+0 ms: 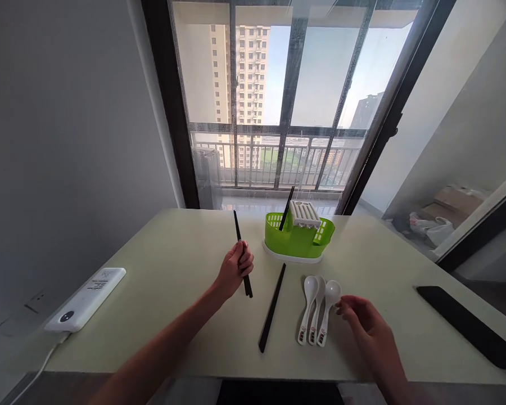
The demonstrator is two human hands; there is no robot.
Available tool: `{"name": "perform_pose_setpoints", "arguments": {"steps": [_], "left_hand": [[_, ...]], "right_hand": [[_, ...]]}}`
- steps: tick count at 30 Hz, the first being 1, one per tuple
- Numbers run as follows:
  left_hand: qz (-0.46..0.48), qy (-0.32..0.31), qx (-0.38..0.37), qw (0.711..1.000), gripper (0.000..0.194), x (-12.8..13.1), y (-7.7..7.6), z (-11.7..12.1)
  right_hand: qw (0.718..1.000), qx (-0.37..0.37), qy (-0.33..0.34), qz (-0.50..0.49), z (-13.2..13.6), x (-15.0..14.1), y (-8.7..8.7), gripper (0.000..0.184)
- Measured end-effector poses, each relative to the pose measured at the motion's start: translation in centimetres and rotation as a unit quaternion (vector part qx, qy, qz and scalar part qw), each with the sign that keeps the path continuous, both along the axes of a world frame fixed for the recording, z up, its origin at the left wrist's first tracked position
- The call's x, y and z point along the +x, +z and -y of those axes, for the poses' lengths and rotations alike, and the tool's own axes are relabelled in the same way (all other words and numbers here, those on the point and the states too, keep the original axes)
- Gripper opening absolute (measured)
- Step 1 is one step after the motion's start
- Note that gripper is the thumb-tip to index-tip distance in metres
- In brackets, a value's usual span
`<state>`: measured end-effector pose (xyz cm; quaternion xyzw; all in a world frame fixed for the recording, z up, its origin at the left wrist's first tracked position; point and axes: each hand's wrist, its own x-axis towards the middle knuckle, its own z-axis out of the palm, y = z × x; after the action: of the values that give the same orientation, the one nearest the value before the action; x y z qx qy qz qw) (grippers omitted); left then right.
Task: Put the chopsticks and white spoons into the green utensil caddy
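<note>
My left hand (235, 270) is closed around a pair of black chopsticks (238, 228), held at a slant above the table. Another pair of black chopsticks (272, 309) lies on the table between my hands. Three white spoons (319, 306) lie side by side to the right of it, bowls pointing away from me. My right hand (369, 329) is at the rightmost spoon's bowl, fingers loosely curled with a gap to the thumb and nothing held. Whether its fingertips touch the spoon, I cannot tell. Behind the spoons stands a green utensil holder (289, 243) with black chopsticks (287, 208) leaning in it.
The pale table (172, 242) reaches toward a glass sliding door (284, 107). A white power strip or similar device (86, 298) with a cable lies at the left edge. A long black flat object (468, 326) lies at the right. The holder carries a white slotted rack (306, 214).
</note>
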<state>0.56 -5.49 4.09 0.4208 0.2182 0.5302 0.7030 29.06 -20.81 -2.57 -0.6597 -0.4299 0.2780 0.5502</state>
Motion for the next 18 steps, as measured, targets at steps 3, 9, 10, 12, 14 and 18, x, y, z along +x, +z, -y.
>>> {"name": "perform_pose_setpoints", "arguments": {"steps": [3, 9, 10, 12, 14, 18], "left_hand": [[0.018, -0.005, -0.023, 1.0, 0.029, 0.6, -0.3, 0.5], [0.025, -0.038, -0.052, 0.998, 0.025, 1.5, -0.3, 1.8], [0.028, -0.04, -0.053, 0.997, 0.024, 1.5, -0.2, 1.9], [0.033, -0.042, -0.047, 0.997, 0.023, 1.5, -0.1, 2.1], [0.024, -0.051, -0.034, 0.998, 0.024, 1.3, 0.1, 2.0], [-0.017, -0.064, 0.004, 0.998, 0.026, 1.0, 0.0, 2.0]], "right_hand": [[0.991, 0.016, 0.12, -0.06, 0.0, -5.0, 2.6, 0.044], [0.941, -0.03, 0.304, -0.145, -2.8, -13.1, 5.2, 0.063], [0.928, -0.039, 0.331, -0.167, -3.4, -13.9, 5.2, 0.061], [0.909, -0.049, 0.353, -0.216, -4.3, -14.9, 4.9, 0.055], [0.901, -0.046, 0.343, -0.26, -4.7, -15.4, 4.5, 0.052], [0.919, -0.027, 0.301, -0.254, -4.1, -14.6, 4.2, 0.052]]}}
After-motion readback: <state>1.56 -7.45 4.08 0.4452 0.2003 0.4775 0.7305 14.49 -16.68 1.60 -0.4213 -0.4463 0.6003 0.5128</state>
